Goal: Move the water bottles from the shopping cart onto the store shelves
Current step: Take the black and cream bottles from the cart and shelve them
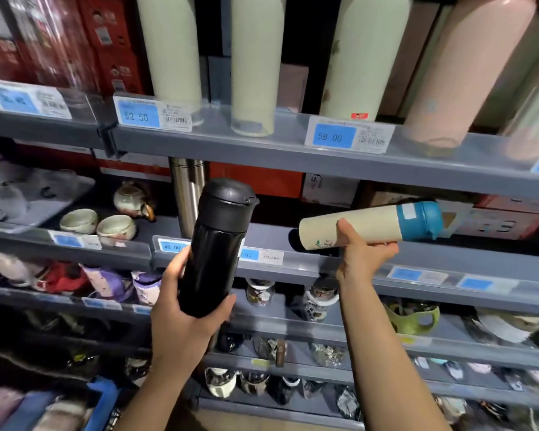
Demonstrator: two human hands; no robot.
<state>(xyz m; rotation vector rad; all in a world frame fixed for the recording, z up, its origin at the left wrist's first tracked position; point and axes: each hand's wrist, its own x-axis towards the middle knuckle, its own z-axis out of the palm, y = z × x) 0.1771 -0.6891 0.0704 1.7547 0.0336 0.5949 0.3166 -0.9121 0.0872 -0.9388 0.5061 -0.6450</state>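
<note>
My left hand (184, 309) grips the lower part of a black bottle (218, 241) with a black flip lid, held nearly upright in front of the middle shelf (293, 241). My right hand (360, 253) holds a cream bottle (355, 227) with a blue lid and a small flower print. That bottle lies sideways, lid to the right, just above the middle shelf's front edge. The shopping cart is out of view.
The top shelf (262, 141) carries tall cream flasks (255, 63) and a pink flask (461, 76) behind price tags. A steel flask (185, 194) stands behind the black bottle; a teapot and cups (115, 227) sit to the left. Red boxes line the back, mugs fill the lower shelves.
</note>
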